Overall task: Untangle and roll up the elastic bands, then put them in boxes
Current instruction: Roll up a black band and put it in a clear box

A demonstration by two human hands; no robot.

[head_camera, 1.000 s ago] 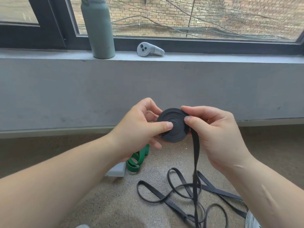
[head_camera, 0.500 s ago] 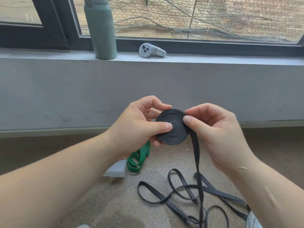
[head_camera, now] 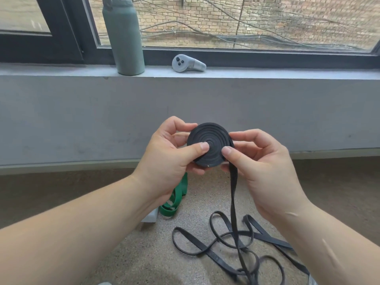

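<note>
Right now my left grip pinches the black band where it is wound into a flat disc, with the thumb pressed on the near face and the fingers curled behind. My right grip pinches the disc's right side the same way, and the free length drops straight down from under that thumb. The disc hangs in the air in front of the grey wall, above the floor.

The unrolled part lies below my right wrist in loose, overlapping loops, some of them running off the bottom edge. A green band lies folded just beside a pale box; my left wrist and forearm cover part of both. On the window sill, well apart from my hands, a grey-green bottle stands upright and a white controller lies on its side.

The disc is matt and dark, and its turns show as neat concentric ridges. The strap is flat and narrow. The floor is speckled and brownish, the wall smooth and even, and the bottle a plain cylinder. Beyond the glass is brickwork.
</note>
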